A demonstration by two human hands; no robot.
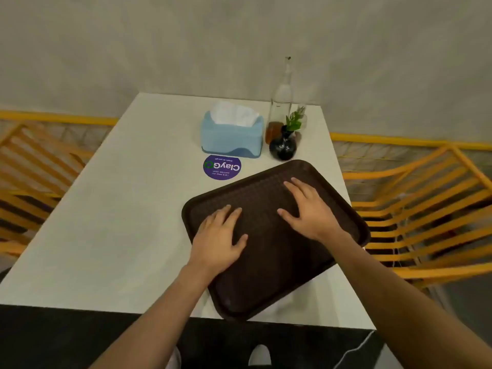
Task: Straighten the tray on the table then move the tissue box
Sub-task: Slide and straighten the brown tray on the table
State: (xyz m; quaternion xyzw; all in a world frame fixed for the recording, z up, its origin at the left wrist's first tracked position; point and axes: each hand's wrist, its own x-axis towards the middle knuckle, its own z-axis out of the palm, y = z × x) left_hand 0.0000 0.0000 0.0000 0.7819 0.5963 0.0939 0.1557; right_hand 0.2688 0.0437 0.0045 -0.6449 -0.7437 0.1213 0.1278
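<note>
A dark brown tray [277, 262] lies askew on the white table [119, 209], turned at an angle, its right corner past the table's right edge and its near corner at the front edge. My left hand [219, 235] rests flat on the tray's left part, fingers apart. On the tray's right part my right hand [308, 206] lies flat with spread fingers. Neither hand grips anything. A light blue tissue box [231, 137] with white tissue sticking out stands upright at the far side, apart from the tray.
Right of the tissue box stand a tall glass bottle [282, 99] and a black vase with a green sprig [282, 147]. A round purple sticker [222, 167] lies between box and tray. Yellow slatted chairs [426, 209] flank the table; a grey wall is behind.
</note>
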